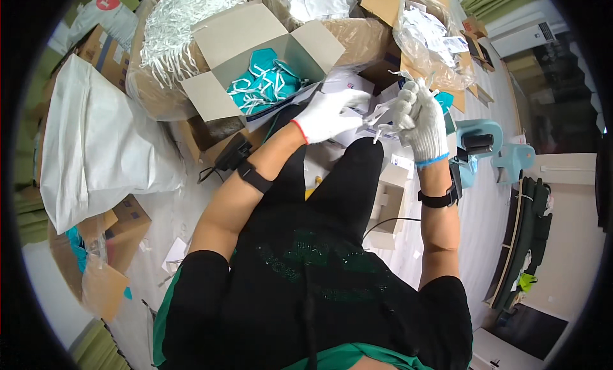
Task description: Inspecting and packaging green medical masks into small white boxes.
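Note:
My left hand [329,118], in a white glove with a red cuff, reaches in from the left with its fingertips closed at some loose white straps [378,119]. My right hand [419,118], in a knitted white glove with a blue cuff, is curled into a fist around the same straps. Behind the right hand a teal piece [443,102] peeks out; whether it is joined to the straps I cannot tell. Beyond my left hand stands an open carton [268,51] with several teal face masks [265,83] and their white straps heaped inside.
A large box of white strap strips [182,28] stands far left, and a lined box of white packets [424,31] far right. A big white sack [105,134] leans at the left. An open empty carton [387,207] lies beside my knee; blue stools [479,140] stand right.

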`<act>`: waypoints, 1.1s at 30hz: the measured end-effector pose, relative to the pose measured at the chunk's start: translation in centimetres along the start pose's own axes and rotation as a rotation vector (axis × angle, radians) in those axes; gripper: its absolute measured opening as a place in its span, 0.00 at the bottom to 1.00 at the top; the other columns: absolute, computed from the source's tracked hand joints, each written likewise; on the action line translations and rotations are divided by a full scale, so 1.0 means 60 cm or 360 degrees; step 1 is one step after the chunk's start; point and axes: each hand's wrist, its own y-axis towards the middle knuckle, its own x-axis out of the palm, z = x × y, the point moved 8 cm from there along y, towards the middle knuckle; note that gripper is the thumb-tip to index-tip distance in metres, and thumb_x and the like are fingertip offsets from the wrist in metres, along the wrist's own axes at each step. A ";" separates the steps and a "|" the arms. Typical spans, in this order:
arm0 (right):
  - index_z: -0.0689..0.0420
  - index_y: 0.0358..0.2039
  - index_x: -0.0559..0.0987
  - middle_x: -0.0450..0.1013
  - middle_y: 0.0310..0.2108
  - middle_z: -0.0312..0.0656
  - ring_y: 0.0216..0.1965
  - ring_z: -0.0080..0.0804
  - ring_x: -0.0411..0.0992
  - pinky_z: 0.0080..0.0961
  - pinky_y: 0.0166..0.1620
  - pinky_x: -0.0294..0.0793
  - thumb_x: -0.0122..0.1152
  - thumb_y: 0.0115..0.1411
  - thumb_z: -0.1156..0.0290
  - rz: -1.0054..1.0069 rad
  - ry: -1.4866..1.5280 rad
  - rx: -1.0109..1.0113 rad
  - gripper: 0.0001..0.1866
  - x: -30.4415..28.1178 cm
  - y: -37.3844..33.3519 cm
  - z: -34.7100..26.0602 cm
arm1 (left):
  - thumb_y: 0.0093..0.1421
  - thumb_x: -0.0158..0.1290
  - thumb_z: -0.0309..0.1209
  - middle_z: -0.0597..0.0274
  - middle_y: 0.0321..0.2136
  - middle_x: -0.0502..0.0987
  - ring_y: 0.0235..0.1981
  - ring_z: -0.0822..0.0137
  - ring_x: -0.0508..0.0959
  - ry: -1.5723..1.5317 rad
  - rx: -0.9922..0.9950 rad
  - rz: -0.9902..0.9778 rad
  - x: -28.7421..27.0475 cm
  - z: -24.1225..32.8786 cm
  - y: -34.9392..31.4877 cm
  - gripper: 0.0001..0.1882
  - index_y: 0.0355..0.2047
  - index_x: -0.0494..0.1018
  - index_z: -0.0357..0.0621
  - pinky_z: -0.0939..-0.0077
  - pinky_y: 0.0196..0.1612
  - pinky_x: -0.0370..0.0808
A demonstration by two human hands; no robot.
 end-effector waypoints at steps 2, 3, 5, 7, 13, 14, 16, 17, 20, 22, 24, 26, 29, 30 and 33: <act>0.53 0.30 0.69 0.67 0.23 0.36 0.21 0.25 0.66 0.15 0.19 0.66 0.50 0.66 0.62 -0.0040 0.0195 0.0060 0.10 0.003 -0.004 0.001 | 0.55 0.56 0.29 0.53 0.50 0.72 0.49 0.68 0.73 -0.0080 0.0042 -0.0059 0.022 0.013 0.013 0.29 0.57 0.63 0.36 0.74 0.53 0.69; 0.54 0.30 0.69 0.68 0.23 0.37 0.22 0.26 0.66 0.16 0.21 0.68 0.50 0.66 0.63 -0.0124 0.0237 0.0071 0.10 0.006 -0.002 0.002 | 0.55 0.56 0.29 0.55 0.46 0.72 0.45 0.69 0.72 -0.0082 -0.0133 -0.0258 0.037 0.010 0.017 0.28 0.55 0.64 0.36 0.75 0.50 0.69; 0.54 0.30 0.69 0.68 0.23 0.38 0.22 0.26 0.67 0.16 0.20 0.67 0.50 0.66 0.63 -0.0107 0.0199 0.0049 0.10 0.001 -0.002 0.006 | 0.55 0.56 0.31 0.61 0.35 0.71 0.34 0.72 0.70 -0.0103 -0.0040 -0.0325 0.058 -0.004 0.021 0.23 0.49 0.66 0.36 0.77 0.40 0.70; 0.53 0.30 0.70 0.70 0.24 0.38 0.22 0.27 0.70 0.16 0.16 0.63 0.48 0.67 0.61 -0.0116 0.0079 0.0034 0.11 -0.015 0.002 0.002 | 0.57 0.54 0.33 0.63 0.33 0.70 0.33 0.74 0.69 0.0000 -0.0155 -0.0435 0.069 -0.006 0.028 0.20 0.47 0.67 0.37 0.77 0.39 0.69; 0.56 0.31 0.73 0.76 0.28 0.42 0.29 0.34 0.78 0.19 0.24 0.70 0.44 0.68 0.57 0.0144 -0.0557 -0.0389 0.16 -0.019 -0.010 -0.012 | 0.67 0.42 0.37 0.69 0.21 0.68 0.20 0.76 0.65 -0.0532 -0.0581 -0.0422 0.100 -0.050 0.008 0.16 0.30 0.72 0.39 0.80 0.24 0.64; 0.58 0.32 0.74 0.77 0.30 0.44 0.30 0.35 0.78 0.21 0.29 0.74 0.44 0.68 0.58 0.0170 -0.0880 -0.0696 0.17 -0.003 -0.019 -0.022 | 0.67 0.42 0.37 0.69 0.21 0.68 0.20 0.76 0.65 -0.0528 -0.0588 -0.0435 0.104 -0.041 0.005 0.16 0.30 0.72 0.39 0.80 0.24 0.64; 0.64 0.33 0.76 0.77 0.29 0.40 0.30 0.23 0.74 0.19 0.36 0.72 0.45 0.65 0.71 0.0019 -0.1387 -0.1045 0.12 0.026 -0.029 -0.019 | 0.68 0.40 0.38 0.75 0.18 0.61 0.18 0.81 0.56 -0.0591 -0.0562 -0.0577 0.116 -0.008 -0.008 0.14 0.32 0.71 0.43 0.85 0.20 0.54; 0.63 0.32 0.76 0.76 0.28 0.38 0.30 0.21 0.72 0.18 0.35 0.71 0.46 0.64 0.73 -0.0024 -0.1485 -0.0811 0.11 -0.003 -0.023 0.004 | 0.68 0.41 0.37 0.73 0.18 0.63 0.19 0.80 0.60 -0.0499 -0.0524 -0.0528 0.109 0.013 -0.008 0.15 0.30 0.70 0.42 0.83 0.22 0.59; 0.60 0.26 0.74 0.75 0.27 0.34 0.28 0.17 0.69 0.16 0.33 0.70 0.53 0.62 0.76 -0.0415 -0.1489 -0.0456 0.07 0.010 -0.061 0.047 | 0.68 0.40 0.37 0.67 0.20 0.67 0.21 0.76 0.66 0.0311 0.0137 -0.0476 0.074 0.057 -0.020 0.16 0.30 0.71 0.40 0.79 0.26 0.66; 0.61 0.25 0.76 0.75 0.25 0.33 0.27 0.15 0.69 0.15 0.32 0.70 0.56 0.61 0.74 -0.0573 -0.2235 -0.0487 0.08 0.028 -0.098 0.061 | 0.66 0.42 0.35 0.54 0.23 0.72 0.25 0.60 0.72 0.0263 0.0052 -0.0725 0.075 0.073 -0.049 0.13 0.33 0.72 0.39 0.68 0.33 0.71; 0.63 0.27 0.78 0.75 0.25 0.35 0.28 0.15 0.69 0.14 0.31 0.70 0.59 0.60 0.72 -0.0661 -0.1418 -0.0062 0.08 0.034 -0.134 0.089 | 0.64 0.44 0.33 0.51 0.23 0.72 0.25 0.52 0.73 0.0386 0.0207 -0.0825 0.083 0.103 -0.081 0.11 0.31 0.71 0.39 0.65 0.33 0.72; 0.65 0.28 0.79 0.77 0.27 0.40 0.28 0.16 0.70 0.16 0.30 0.69 0.62 0.59 0.61 -0.0952 -0.1362 0.0134 0.16 0.054 -0.183 0.095 | 0.64 0.45 0.33 0.49 0.21 0.70 0.24 0.50 0.72 0.0360 0.0391 -0.0923 0.089 0.152 -0.111 0.11 0.28 0.69 0.40 0.63 0.30 0.70; 0.62 0.26 0.78 0.75 0.22 0.39 0.23 0.23 0.72 0.19 0.29 0.70 0.61 0.58 0.60 -0.1281 -0.1925 0.0133 0.16 0.105 -0.248 0.076 | 0.64 0.45 0.35 0.51 0.20 0.69 0.24 0.50 0.73 0.0215 0.0338 -0.1218 0.079 0.217 -0.150 0.12 0.27 0.68 0.40 0.61 0.29 0.69; 0.61 0.27 0.78 0.74 0.21 0.40 0.23 0.27 0.73 0.20 0.29 0.71 0.60 0.58 0.62 -0.1423 -0.2121 -0.0191 0.14 0.125 -0.267 0.061 | 0.64 0.45 0.35 0.52 0.20 0.69 0.24 0.50 0.73 0.0262 0.0356 -0.1224 0.069 0.234 -0.157 0.12 0.27 0.68 0.41 0.62 0.29 0.69; 0.60 0.31 0.78 0.73 0.21 0.41 0.22 0.34 0.73 0.24 0.29 0.72 0.61 0.58 0.65 -0.1379 -0.1960 -0.0456 0.10 0.124 -0.286 0.027 | 0.63 0.46 0.33 0.53 0.19 0.68 0.23 0.53 0.73 0.0302 0.0299 -0.1233 0.038 0.250 -0.165 0.10 0.28 0.69 0.41 0.64 0.29 0.70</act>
